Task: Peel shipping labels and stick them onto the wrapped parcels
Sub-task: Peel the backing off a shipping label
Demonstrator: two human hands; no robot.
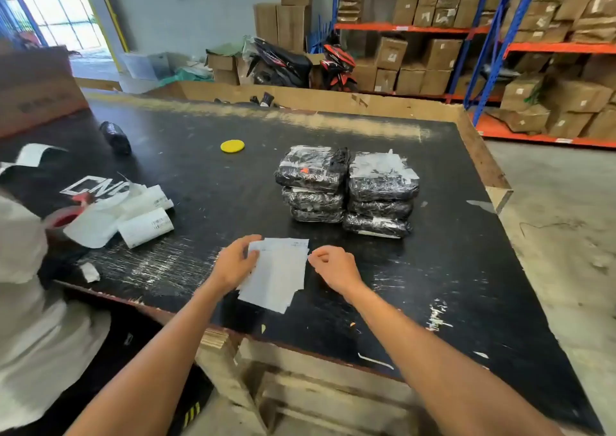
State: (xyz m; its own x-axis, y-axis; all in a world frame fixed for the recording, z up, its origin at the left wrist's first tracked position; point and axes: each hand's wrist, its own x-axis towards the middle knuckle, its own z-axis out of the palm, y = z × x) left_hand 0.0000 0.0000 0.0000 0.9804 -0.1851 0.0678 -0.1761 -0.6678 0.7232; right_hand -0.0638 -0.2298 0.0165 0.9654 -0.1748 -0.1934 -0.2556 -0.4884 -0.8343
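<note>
Two stacks of wrapped parcels (346,190) sit mid-table, well apart from the near edge, where the left hand (233,262) grips the label sheets (276,275) steady; the right hand (333,265) pinches a corner, likely to peel.

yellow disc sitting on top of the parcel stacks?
No, the flat yellow round disc lies on the black tabletop, apart from the two stacks of black plastic-wrapped parcels.

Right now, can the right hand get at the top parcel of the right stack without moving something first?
Probably yes. The right hand sits at the labels' edge, and only bare table lies between it and the right stack ahead.
</note>
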